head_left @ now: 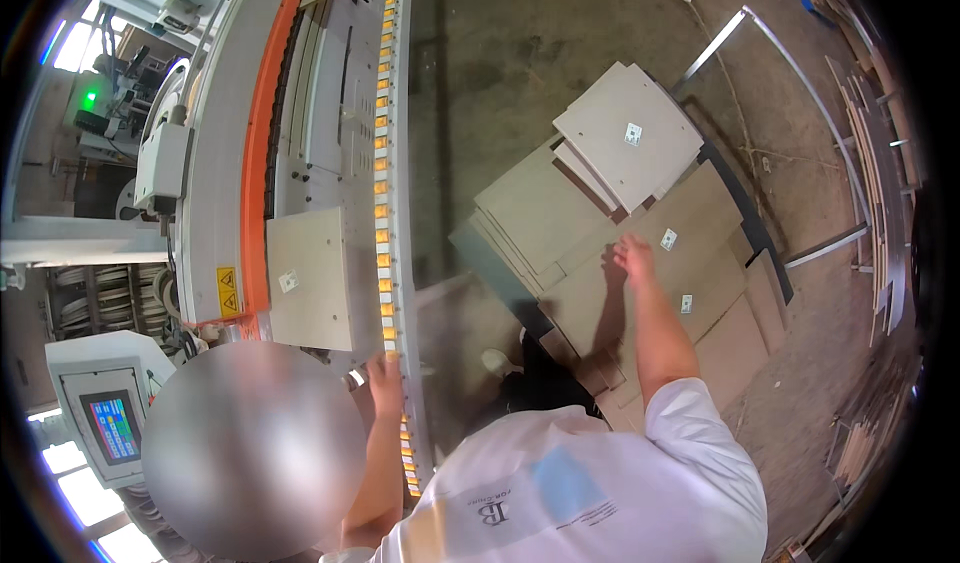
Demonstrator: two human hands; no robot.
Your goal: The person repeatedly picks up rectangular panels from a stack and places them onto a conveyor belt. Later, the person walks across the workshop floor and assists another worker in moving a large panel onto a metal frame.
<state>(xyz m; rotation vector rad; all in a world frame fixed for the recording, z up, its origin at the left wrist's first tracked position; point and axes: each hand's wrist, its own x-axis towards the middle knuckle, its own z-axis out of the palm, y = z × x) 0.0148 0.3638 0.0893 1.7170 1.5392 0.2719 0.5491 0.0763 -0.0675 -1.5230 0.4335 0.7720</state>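
Note:
My left hand (pixel 385 385) rests at the edge of a roller rail (pixel 384 213) along a long grey and orange machine, fingers stretched out. Beyond it, a beige panel (pixel 310 283) with a small white label lies on the machine's side of the rail. To the right, my right hand (pixel 632 259) reaches out over a low stack of brown boards (pixel 690 263), its fingers loosely bent and apart, holding nothing I can see. Whether it touches the boards is unclear. Past that hand, several pale panels (pixel 628 135) lie piled at an angle on the stack.
A control box with a lit screen (pixel 110 427) stands at the left. A blurred round patch (pixel 255 453) hides the area beside my left arm. A metal frame (pixel 800 48) lies on the floor behind the stack, and upright boards (pixel 882 193) line the right edge.

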